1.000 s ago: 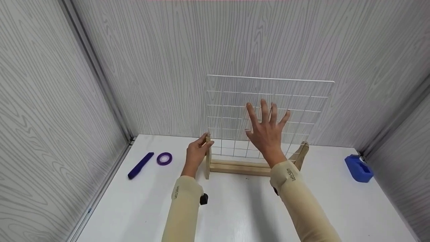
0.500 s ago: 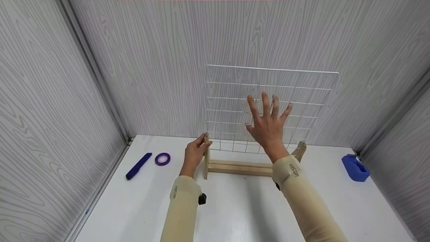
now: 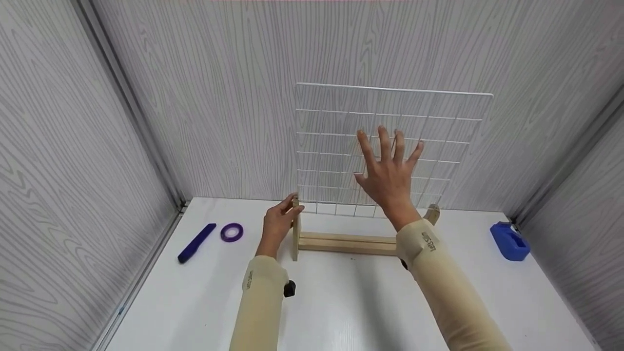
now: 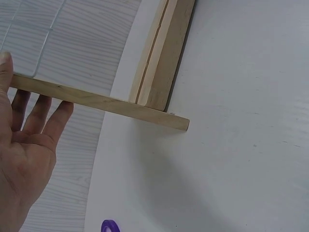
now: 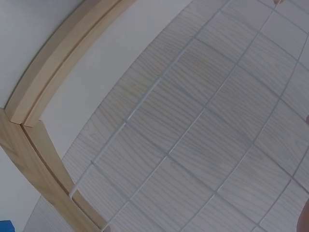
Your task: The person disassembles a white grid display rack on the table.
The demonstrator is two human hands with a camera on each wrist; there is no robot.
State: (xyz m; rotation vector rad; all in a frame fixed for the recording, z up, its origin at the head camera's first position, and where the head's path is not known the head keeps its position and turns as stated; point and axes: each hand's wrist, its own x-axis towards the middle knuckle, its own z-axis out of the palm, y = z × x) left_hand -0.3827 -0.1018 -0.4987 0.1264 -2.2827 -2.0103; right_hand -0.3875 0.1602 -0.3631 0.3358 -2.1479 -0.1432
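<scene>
A white wire grid panel [image 3: 395, 89] stands upright over a wooden stand [image 3: 346, 243] with slotted side posts and a crossbar. My left hand [image 3: 275, 222] pinches the top of the left post [image 4: 101, 100], thumb on one side and fingers on the other. In the head view, the right hand [image 3: 387, 178] lies against the middle of the panel, its fingers spread and nearly straight. The panel's lower edge is above the crossbar. In the right wrist view, its lower corner is at the slot of the right post [image 5: 46, 181]. The right fingertips' exact contact with the wires is unclear.
To the left on the white table [image 3: 331, 302] lie a dark purple bar-shaped tool [image 3: 197, 243] and a purple tape roll [image 3: 231, 232]. A blue tape dispenser [image 3: 509, 242] stands at the right edge. A wood-grain wall [image 3: 234, 97] rises close behind the panel.
The grid panel has risen relative to the stand, widening the gap above the crossbar, and the right hand has moved up with it. My left hand keeps its hold on the post.
</scene>
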